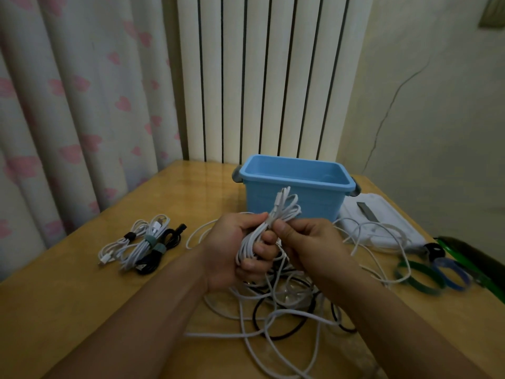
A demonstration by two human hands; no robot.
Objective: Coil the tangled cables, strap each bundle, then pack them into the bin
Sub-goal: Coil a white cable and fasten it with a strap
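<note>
Left hand (pixel 232 250): I grip the white coil (pixel 262 231).
Right hand (pixel 306 242): I pinch its end.
Tip: keep loops even, tight.

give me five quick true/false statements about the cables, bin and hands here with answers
1. The blue bin already holds strapped bundles. False: what shows of its inside is bare, and the strapped bundles lie on the table to the left.
2. The left hand grips a folded white cable coil. True.
3. The right hand rests flat on the table. False: it is raised and pinches the coil beside the left hand.
4. A tangle of white and black cables lies under the hands. True.
5. The loose straps lie left of the bin. False: they lie to its right, near the table edge.
</note>
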